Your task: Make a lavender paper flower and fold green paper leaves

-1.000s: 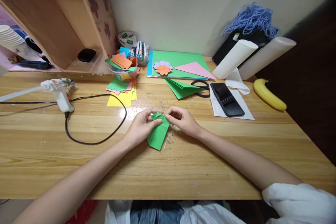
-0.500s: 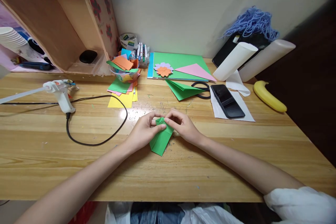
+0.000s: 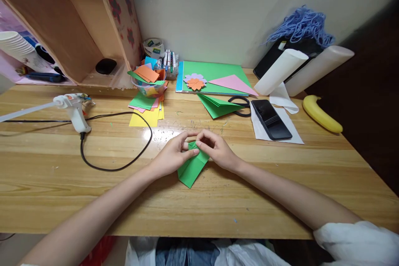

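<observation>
A folded green paper piece (image 3: 191, 169) lies on the wooden desk (image 3: 218, 199) near its middle, its point toward me. My left hand (image 3: 171, 157) pinches the paper's far end from the left, thumb laid across the top. My right hand (image 3: 218, 149) pinches the same far end from the right, fingers curled. The fingertips of both hands meet over the paper's top fold, which they partly hide.
A white glue gun (image 3: 73, 109) with a looping black cord (image 3: 124, 165) lies at left. Coloured paper sheets (image 3: 146, 110), a bowl of scraps (image 3: 148, 83), a green sheet with paper flowers (image 3: 215, 77), scissors (image 3: 240, 106), a phone (image 3: 271, 119) and a banana (image 3: 321, 113) lie behind.
My two hands have drawn closer together over the green paper's far end. The paper has shifted slightly and its top fold looks tighter.
</observation>
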Available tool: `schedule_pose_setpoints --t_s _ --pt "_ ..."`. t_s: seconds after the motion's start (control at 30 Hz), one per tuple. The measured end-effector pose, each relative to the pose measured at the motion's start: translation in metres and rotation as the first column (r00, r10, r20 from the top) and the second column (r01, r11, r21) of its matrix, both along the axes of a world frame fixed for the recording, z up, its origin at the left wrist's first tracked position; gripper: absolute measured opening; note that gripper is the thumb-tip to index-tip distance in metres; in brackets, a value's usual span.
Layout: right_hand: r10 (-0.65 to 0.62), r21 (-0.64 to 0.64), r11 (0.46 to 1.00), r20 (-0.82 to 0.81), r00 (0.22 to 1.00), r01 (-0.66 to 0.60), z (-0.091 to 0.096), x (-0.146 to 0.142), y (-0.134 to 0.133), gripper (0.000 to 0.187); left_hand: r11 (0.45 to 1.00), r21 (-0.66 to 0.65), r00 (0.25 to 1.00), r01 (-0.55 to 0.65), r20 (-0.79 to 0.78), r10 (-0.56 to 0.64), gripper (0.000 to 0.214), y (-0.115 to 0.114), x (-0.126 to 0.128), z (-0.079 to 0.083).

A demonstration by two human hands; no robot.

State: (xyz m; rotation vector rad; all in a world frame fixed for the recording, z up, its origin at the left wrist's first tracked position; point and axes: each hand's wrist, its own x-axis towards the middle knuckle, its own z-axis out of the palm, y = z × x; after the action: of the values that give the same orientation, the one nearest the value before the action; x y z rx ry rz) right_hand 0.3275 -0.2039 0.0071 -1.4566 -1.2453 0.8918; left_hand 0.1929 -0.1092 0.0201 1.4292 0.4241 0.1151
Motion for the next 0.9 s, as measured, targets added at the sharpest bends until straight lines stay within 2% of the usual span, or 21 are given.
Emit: schedule_pose_setpoints --t_s 0.1,0.33,0.7,0.9 --pt "0.002 0.003 1.000 -0.025 1.000 -0.002 0.0012 0.0001 -0.0002 0.017 1.000 0.016 1.000 -0.004 0.014 0.004 0.047 -0.0007 -0.0008 0.0001" --pt "-0.028 -0.002 1.000 -0.029 0.999 0.027 0.0018 -0.0014 -0.0002 0.018 0.985 0.157 0.998 -0.068 0.009 0.067 0.043 -0.0007 -0.0029 0.0021" --pt "-0.080 -0.008 0.997 -0.126 0.989 0.079 0.0005 0.0032 0.0025 0.016 0.971 0.146 0.982 -0.191 0.037 0.187 0.046 0.0008 -0.0044 0.0053" --pt "-0.133 0.004 0.991 -0.187 0.973 0.137 -0.0014 0.0051 0.0046 0.017 0.928 0.263 0.964 -0.264 0.052 0.259 0.042 0.0019 -0.0052 0.0093"
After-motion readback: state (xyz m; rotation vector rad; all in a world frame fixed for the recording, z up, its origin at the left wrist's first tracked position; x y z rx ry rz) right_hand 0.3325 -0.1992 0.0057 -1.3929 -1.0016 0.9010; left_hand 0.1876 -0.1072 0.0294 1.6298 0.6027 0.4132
